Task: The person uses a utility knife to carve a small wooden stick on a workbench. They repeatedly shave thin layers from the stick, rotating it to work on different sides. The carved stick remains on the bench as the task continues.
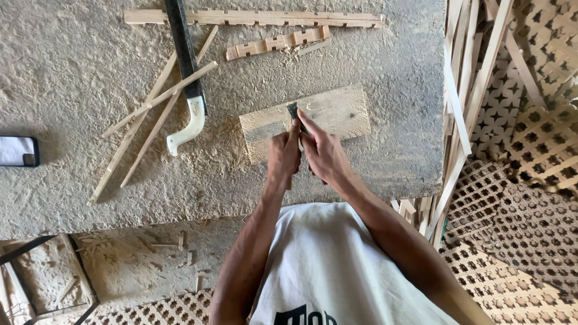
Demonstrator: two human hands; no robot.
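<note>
A flat wooden block (337,111) lies on the sawdust-covered workbench (78,78). My left hand (283,155) is closed around a thin wooden piece held upright against the block, its thumb pointing up. My right hand (322,153) grips a dark chisel (296,114) whose blade tip rests on the block just above my left thumb. Both hands touch each other over the block's near edge.
A handsaw with a white handle (191,123) lies left of the block among thin wooden sticks (153,105). Notched wooden strips (277,42) lie at the far edge. A phone (18,150) sits at the left. Wooden lattice panels (530,180) and long slats (466,108) stand at the right.
</note>
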